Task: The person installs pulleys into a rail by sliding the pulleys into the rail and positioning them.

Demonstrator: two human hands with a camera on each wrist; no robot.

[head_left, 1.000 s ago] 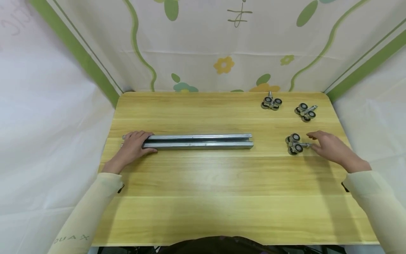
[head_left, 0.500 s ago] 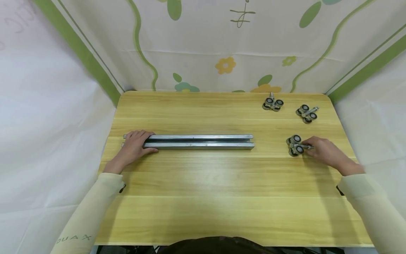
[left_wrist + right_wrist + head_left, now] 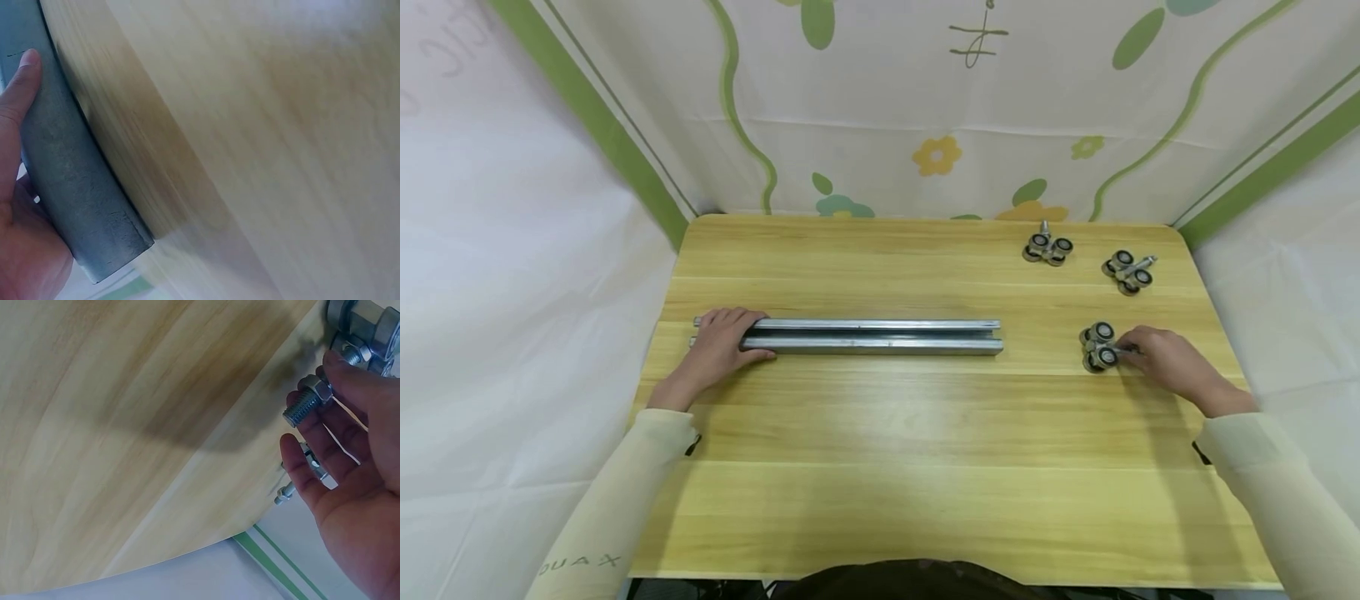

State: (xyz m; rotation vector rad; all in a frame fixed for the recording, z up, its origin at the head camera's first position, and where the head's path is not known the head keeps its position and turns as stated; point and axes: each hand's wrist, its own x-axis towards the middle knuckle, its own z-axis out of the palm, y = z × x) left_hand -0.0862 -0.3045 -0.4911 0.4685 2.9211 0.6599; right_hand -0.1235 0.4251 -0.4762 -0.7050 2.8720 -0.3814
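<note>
A straight metal C-channel rail (image 3: 880, 344) lies lengthwise on the table, its slot facing up. Across its left end my left hand (image 3: 718, 346) grips it, thumb along the near side; the left wrist view shows that thumb flat on the grey rail wall (image 3: 62, 156). To the right of the rail, my right hand (image 3: 1176, 362) pinches the stem of a four-wheeled roller trolley (image 3: 1099, 347). In the right wrist view the threaded bolt (image 3: 303, 407) and its nut sit between thumb and fingers, with the wheels beyond the fingertips.
Two similar roller trolleys rest at the table's back right, one near the back edge (image 3: 1047, 248) and one farther right (image 3: 1127, 271). White printed cloth (image 3: 880, 92) walls in the wooden table (image 3: 880, 500) at the back and both sides.
My right hand has come in leftward from beside the bolt and now pinches it. The left hand keeps its grip on the rail. The whole head view has shifted slightly.
</note>
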